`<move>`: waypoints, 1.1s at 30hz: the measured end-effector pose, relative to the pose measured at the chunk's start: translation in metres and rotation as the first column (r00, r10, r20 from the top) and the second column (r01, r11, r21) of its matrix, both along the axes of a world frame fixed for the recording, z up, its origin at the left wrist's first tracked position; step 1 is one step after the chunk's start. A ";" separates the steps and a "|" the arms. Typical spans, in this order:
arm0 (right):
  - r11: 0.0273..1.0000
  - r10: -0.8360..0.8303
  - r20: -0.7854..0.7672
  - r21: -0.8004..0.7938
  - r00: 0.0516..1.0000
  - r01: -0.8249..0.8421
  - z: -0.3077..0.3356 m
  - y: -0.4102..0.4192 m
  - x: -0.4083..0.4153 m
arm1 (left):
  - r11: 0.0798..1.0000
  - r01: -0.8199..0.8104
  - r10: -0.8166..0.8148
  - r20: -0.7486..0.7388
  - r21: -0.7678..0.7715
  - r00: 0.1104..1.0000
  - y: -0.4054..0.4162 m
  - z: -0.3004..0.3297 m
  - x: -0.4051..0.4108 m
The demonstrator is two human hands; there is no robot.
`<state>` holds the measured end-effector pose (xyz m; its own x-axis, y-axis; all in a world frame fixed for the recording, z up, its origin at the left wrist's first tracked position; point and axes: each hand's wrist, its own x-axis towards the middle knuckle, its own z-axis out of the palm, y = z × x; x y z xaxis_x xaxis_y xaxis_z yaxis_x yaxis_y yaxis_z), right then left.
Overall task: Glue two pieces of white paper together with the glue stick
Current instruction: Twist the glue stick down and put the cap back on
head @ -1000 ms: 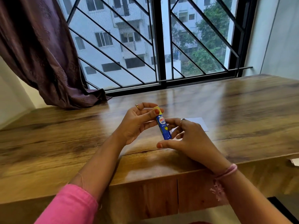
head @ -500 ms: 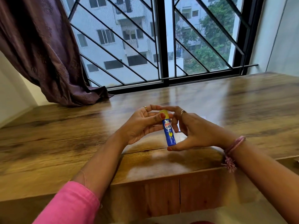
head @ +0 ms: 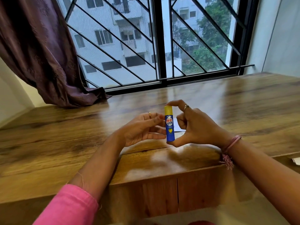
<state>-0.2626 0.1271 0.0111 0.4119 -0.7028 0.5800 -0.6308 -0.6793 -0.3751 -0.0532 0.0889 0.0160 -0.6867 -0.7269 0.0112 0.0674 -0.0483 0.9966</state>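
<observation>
Glue stick [head: 169, 125] upright between both hands, above table [head: 65, 143], paper [head: 178, 128] behind it

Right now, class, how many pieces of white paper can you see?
2: one piece of paper behind the glue stick, mostly hidden by the hands; another at the table's right edge. More may be hidden.

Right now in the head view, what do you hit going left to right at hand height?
Curtain → left hand → glue stick, upright and capped → right hand, pinching the stick end to end → pink wristband → paper corner at the table's right edge.
</observation>
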 end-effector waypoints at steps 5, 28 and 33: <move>0.998 -0.057 -0.071 -0.028 0.996 0.056 -0.003 -0.003 0.003 | 0.997 -0.038 0.043 0.064 -0.073 0.997 -0.002 -0.006 -0.002; 0.866 -0.469 -0.178 0.097 0.865 0.490 -0.022 0.007 -0.030 | 0.647 -0.472 0.683 0.179 -0.598 0.708 -0.036 -0.022 0.001; 0.874 -0.401 -0.258 0.182 0.879 0.451 -0.027 0.001 -0.025 | 0.636 -0.462 0.692 0.193 -0.618 0.696 -0.036 -0.023 -0.003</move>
